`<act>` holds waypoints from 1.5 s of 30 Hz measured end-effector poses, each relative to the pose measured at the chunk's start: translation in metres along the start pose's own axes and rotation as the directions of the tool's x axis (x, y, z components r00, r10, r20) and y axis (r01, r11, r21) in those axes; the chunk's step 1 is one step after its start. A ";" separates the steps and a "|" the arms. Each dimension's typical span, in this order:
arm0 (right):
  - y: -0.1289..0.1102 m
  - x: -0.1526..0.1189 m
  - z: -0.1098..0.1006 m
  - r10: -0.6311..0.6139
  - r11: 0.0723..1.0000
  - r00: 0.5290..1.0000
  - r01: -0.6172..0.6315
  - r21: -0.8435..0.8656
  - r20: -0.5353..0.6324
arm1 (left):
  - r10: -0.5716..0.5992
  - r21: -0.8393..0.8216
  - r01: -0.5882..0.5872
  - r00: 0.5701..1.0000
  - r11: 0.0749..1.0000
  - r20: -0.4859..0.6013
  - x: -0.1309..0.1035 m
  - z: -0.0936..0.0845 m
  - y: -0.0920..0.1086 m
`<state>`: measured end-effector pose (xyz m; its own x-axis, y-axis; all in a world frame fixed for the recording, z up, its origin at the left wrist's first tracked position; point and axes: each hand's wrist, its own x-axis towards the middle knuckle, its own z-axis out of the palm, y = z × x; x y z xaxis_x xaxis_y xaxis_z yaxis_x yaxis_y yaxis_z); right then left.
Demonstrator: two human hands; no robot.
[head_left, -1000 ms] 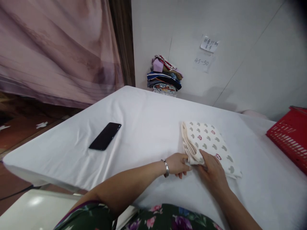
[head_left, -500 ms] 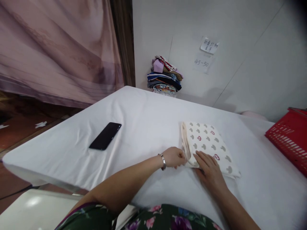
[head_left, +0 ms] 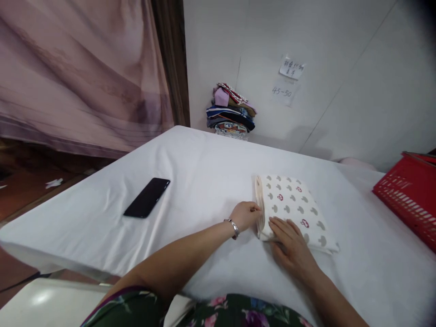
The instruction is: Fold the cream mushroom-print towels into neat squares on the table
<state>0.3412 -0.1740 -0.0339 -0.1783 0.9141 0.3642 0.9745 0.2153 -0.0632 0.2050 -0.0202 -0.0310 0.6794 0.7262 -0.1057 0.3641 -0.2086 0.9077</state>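
A cream cloth (head_left: pixel 289 202) with grey and red mushroom-like prints lies folded in several layers on the white-covered table (head_left: pixel 211 181). At its left side, where the layered folds show, my left hand (head_left: pixel 243 215) has its fingers curled together against the edge, pinching it; the fingertips are partly hidden. My right hand (head_left: pixel 293 247) rests flat on the near left part of the cloth with its fingers stretched out, the thumb lying lower by the near edge.
To the left on the table lies a black phone (head_left: pixel 147 197). A red plastic basket (head_left: pixel 408 195) stands at the right edge. Behind the far edge rises a pile of folded fabrics (head_left: pixel 231 111) against the wall. A white stool or chair seat (head_left: pixel 51 299) is at lower left.
My left hand has moved slightly up from the cloth's near left corner along its left edge. That corner now lies straighter. My right hand stays on the cloth; the view has shifted slightly.
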 end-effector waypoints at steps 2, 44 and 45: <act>0.001 -0.001 0.001 -0.008 1.000 1.000 0.008 0.004 -0.024 | -0.030 0.107 0.029 0.999 0.994 0.015 0.007 -0.001 0.004; -0.001 -0.003 0.005 -0.067 0.996 0.998 0.068 0.050 -0.008 | -0.214 0.122 0.218 0.976 0.968 -0.051 0.056 0.009 0.014; -0.002 -0.003 0.005 -0.066 0.997 0.998 0.067 0.048 -0.008 | -0.215 0.134 0.221 0.975 0.966 -0.053 0.060 0.008 0.017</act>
<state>0.3394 -0.1750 -0.0395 -0.2415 0.8949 0.3752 0.9528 0.2919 -0.0830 0.2572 0.0141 -0.0254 0.5505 0.7875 -0.2771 0.5873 -0.1294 0.7990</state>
